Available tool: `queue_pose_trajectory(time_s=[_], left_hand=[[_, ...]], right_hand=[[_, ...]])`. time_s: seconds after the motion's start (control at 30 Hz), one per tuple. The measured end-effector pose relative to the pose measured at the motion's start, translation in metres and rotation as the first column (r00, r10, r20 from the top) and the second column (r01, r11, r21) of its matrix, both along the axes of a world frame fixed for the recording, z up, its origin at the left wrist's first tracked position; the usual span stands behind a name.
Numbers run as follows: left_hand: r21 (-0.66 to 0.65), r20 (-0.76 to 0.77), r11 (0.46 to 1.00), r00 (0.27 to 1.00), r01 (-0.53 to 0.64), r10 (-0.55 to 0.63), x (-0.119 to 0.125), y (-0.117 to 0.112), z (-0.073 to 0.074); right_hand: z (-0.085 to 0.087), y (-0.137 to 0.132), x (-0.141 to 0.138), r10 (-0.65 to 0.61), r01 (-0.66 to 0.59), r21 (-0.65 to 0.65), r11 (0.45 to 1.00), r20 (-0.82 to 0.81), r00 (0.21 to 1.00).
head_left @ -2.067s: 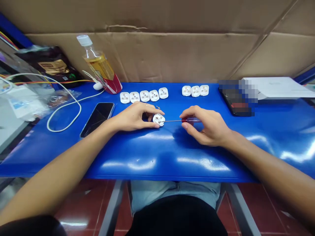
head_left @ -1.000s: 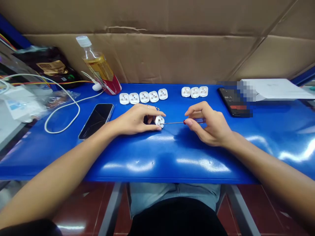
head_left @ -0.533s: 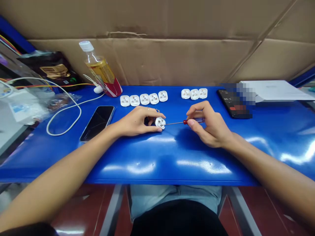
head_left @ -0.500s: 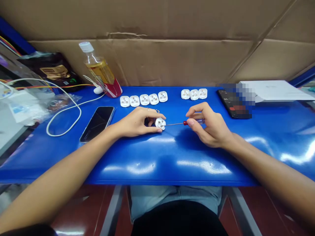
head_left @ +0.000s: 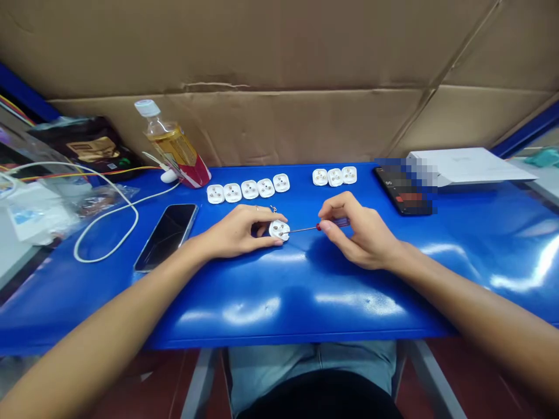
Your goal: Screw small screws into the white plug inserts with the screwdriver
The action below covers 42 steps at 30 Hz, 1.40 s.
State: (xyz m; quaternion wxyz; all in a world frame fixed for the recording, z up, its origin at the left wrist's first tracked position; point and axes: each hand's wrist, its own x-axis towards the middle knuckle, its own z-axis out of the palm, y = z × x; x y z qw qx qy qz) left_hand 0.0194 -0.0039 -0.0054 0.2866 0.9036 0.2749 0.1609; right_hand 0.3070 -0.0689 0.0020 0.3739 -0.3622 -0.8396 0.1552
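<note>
Between the thumb and fingers of my left hand (head_left: 240, 233) is a white plug part (head_left: 279, 228), with small metal pieces showing on its upper face. My right hand (head_left: 356, 233) is closed around the handle of a screwdriver (head_left: 301, 230) with a red collar and a thin metal shaft. The shaft lies nearly level, and its tip meets the plug part near its right side. Beyond my left hand stands a row of several similar white plug parts (head_left: 250, 190). Three more plug parts (head_left: 335, 177) sit side by side farther right.
On the left are a phone (head_left: 166, 235), a white cable (head_left: 136, 215), a drink bottle (head_left: 179, 145) and a dark pouch (head_left: 96, 145). A second phone (head_left: 404, 189) and a white box (head_left: 467, 166) lie at the right. Cardboard (head_left: 297, 128) walls off the back of the blue table (head_left: 279, 314).
The camera view has tilted, so everything sits a little lower and to the left. My hands keep the same grips, and the screwdriver tip stays at the plug part.
</note>
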Motion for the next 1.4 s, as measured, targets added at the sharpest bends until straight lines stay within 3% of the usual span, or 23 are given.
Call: queue_pose_trajectory(time_s=[0.2, 0.37, 0.73, 0.93, 1.4], left_hand=[[0.010, 0.015, 1.000, 0.999, 0.028, -0.029, -0.0004, 0.0002, -0.0010], [0.012, 0.031, 0.999, 0.999, 0.044, -0.044, -0.0006, -0.0004, -0.0013], [0.019, 0.019, 0.998, 0.998, 0.067, -0.068, 0.0003, -0.0031, 0.0007], [0.024, 0.024, 0.998, 0.998, 0.062, -0.063, -0.0001, -0.0035, 0.0001], [0.029, 0.029, 0.998, 0.998, 0.054, -0.055, 0.0007, -0.0028, -0.0021]], right_hand=[[0.0003, -0.0004, 0.0000, 0.016, -0.016, -0.005, 1.000, 0.019, 1.000], [0.0007, -0.0003, 0.0001, -0.040, 0.041, -0.039, 0.998, 0.017, 0.999], [-0.0008, -0.0005, -0.0005, -0.030, 0.030, 0.010, 1.000, 0.007, 1.000], [-0.0016, -0.0021, -0.0016, -0.116, 0.116, 0.007, 0.993, 0.035, 0.993], [0.0028, -0.0022, -0.0006, -0.063, 0.065, -0.043, 0.997, 0.034, 0.997]])
